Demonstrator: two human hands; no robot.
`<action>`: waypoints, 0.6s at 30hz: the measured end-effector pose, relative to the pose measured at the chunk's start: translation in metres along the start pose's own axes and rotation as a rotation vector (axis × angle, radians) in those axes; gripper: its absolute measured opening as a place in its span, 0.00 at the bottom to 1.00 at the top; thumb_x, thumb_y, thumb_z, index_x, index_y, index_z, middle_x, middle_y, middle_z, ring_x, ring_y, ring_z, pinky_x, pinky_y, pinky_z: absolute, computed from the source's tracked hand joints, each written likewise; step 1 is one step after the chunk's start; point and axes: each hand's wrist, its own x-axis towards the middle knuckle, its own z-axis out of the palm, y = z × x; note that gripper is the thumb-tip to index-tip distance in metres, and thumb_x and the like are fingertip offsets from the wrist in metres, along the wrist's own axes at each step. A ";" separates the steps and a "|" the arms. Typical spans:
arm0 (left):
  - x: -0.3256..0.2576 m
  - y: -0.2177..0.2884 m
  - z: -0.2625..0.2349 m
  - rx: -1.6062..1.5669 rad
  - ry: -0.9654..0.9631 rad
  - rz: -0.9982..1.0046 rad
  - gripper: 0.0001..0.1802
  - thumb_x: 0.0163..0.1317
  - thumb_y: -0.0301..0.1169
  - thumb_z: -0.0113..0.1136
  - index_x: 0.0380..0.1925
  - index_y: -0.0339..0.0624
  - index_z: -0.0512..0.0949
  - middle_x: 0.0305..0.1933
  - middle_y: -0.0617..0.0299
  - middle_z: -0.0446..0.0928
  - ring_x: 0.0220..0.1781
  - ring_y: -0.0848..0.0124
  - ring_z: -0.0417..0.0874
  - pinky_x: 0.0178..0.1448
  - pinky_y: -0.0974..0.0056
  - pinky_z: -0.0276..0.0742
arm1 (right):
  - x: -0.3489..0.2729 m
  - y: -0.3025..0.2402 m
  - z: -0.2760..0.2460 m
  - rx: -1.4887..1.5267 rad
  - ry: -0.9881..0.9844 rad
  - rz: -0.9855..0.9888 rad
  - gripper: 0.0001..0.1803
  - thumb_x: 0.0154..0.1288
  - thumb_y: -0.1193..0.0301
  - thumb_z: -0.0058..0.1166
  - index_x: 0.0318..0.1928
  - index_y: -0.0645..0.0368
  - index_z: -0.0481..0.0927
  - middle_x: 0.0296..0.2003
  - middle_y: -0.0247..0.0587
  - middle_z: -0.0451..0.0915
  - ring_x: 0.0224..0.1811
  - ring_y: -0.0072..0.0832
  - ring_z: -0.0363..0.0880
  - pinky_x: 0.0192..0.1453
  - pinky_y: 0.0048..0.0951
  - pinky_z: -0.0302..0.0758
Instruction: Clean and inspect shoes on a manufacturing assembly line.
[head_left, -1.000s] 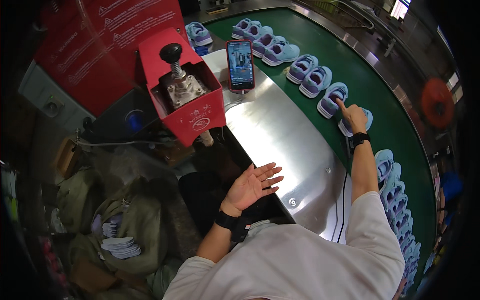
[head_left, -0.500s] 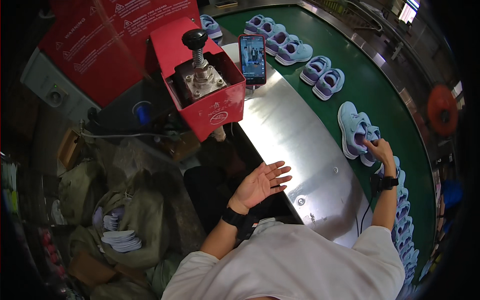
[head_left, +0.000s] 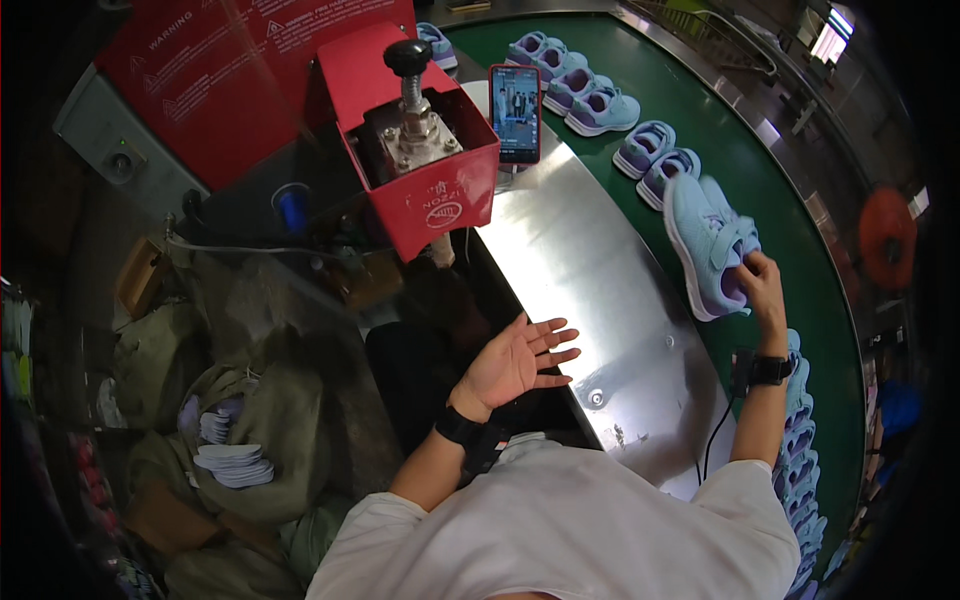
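My right hand (head_left: 763, 292) pinches a light blue and purple sneaker (head_left: 702, 245) at its heel opening. That sneaker is tilted with its white sole edge showing, and it looks raised over the green belt (head_left: 620, 100). Its mate lies close behind it, partly hidden, so I cannot tell whether my fingers hold both. Palm up and fingers spread, my left hand (head_left: 508, 365) holds nothing beside the edge of the shiny metal tabletop (head_left: 590, 275). Just beyond the held sneaker sits another pair of sneakers (head_left: 657, 160).
A red machine head with a black knob (head_left: 408, 58) stands ahead on the left. Beside it a phone (head_left: 516, 115) is propped up. More sneakers (head_left: 600, 108) line the belt ahead, and a row (head_left: 797, 450) runs down the right. Stacked insoles (head_left: 235, 465) lie in a sack at left.
My right hand has gripped the sneaker and tilted it up, apparently off the belt. The belt's other sneakers sit slightly differently in view. My left hand stays open, almost unmoved.
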 end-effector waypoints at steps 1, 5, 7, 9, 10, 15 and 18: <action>0.005 0.006 -0.001 -0.080 -0.092 -0.017 0.41 0.74 0.61 0.34 0.70 0.37 0.61 0.73 0.46 0.64 0.73 0.50 0.66 0.69 0.39 0.67 | -0.005 -0.050 0.002 0.060 -0.018 -0.221 0.11 0.53 0.70 0.61 0.32 0.67 0.80 0.32 0.43 0.79 0.36 0.32 0.76 0.43 0.32 0.74; 0.019 0.017 0.021 -0.262 -0.508 -0.027 0.53 0.65 0.73 0.31 0.73 0.38 0.56 0.74 0.45 0.60 0.76 0.46 0.61 0.73 0.32 0.57 | -0.014 -0.193 0.019 -0.163 -0.261 -0.933 0.17 0.43 0.72 0.67 0.38 0.56 0.85 0.54 0.42 0.75 0.59 0.43 0.69 0.63 0.43 0.67; 0.013 0.017 0.048 -0.127 -0.086 0.207 0.57 0.61 0.75 0.36 0.75 0.40 0.50 0.75 0.49 0.59 0.76 0.56 0.62 0.77 0.49 0.58 | -0.026 -0.233 0.042 -0.193 -0.376 -1.173 0.19 0.38 0.71 0.71 0.38 0.51 0.86 0.58 0.38 0.74 0.62 0.45 0.67 0.66 0.48 0.64; 0.004 0.001 0.033 -0.240 -0.179 0.250 0.55 0.62 0.70 0.46 0.75 0.40 0.50 0.75 0.50 0.60 0.74 0.58 0.65 0.77 0.53 0.60 | -0.038 -0.261 0.071 -0.167 -0.487 -1.316 0.19 0.38 0.70 0.72 0.37 0.49 0.87 0.61 0.35 0.72 0.63 0.45 0.66 0.67 0.49 0.64; -0.002 -0.005 0.031 -0.161 -0.177 0.337 0.53 0.63 0.68 0.49 0.75 0.40 0.51 0.75 0.50 0.60 0.73 0.58 0.66 0.77 0.53 0.62 | -0.044 -0.267 0.081 -0.168 -0.527 -1.365 0.18 0.38 0.69 0.71 0.37 0.48 0.87 0.62 0.34 0.72 0.64 0.45 0.66 0.67 0.49 0.63; -0.031 -0.018 -0.036 -0.479 -0.189 0.458 0.39 0.68 0.61 0.47 0.66 0.41 0.68 0.63 0.51 0.75 0.65 0.59 0.76 0.72 0.54 0.69 | -0.044 -0.265 0.096 0.071 -0.607 -0.946 0.21 0.53 0.60 0.71 0.46 0.56 0.84 0.52 0.41 0.75 0.44 0.36 0.80 0.44 0.34 0.80; -0.032 -0.011 -0.024 -0.559 -0.074 0.528 0.38 0.69 0.61 0.44 0.67 0.44 0.68 0.63 0.53 0.75 0.65 0.61 0.76 0.71 0.56 0.70 | -0.065 -0.274 0.113 -0.052 -0.708 -0.829 0.26 0.52 0.61 0.72 0.50 0.57 0.81 0.50 0.42 0.75 0.40 0.35 0.81 0.40 0.35 0.81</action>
